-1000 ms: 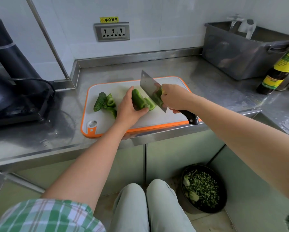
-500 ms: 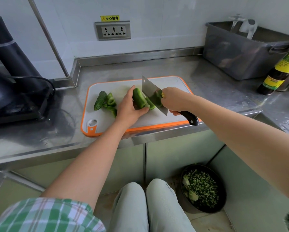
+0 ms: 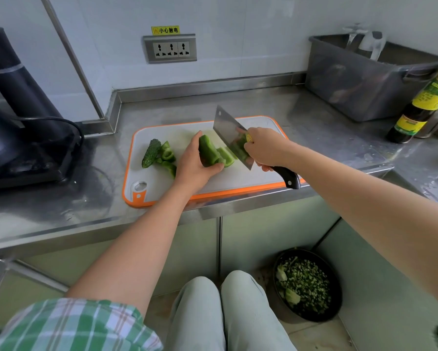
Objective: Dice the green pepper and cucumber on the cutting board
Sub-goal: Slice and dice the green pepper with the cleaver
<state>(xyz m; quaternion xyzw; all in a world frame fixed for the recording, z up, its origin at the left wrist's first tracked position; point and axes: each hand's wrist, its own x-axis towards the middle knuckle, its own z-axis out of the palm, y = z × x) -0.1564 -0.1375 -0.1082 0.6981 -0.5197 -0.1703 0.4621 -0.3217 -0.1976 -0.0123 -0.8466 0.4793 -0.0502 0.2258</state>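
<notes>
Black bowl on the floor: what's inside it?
The black bowl holds finely chopped green bits and a few larger pale leafy pieces. The pile covers its bottom, so anything beneath cannot be seen.

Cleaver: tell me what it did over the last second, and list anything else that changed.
The cleaver, gripped by the right hand, dipped toward the green pepper half a second ago and has risen again to about where it began. Nothing was taken up or let go. The left hand still holds the green pepper in place. The cucumber and cut pieces at the left of the cutting board have not moved.
</notes>
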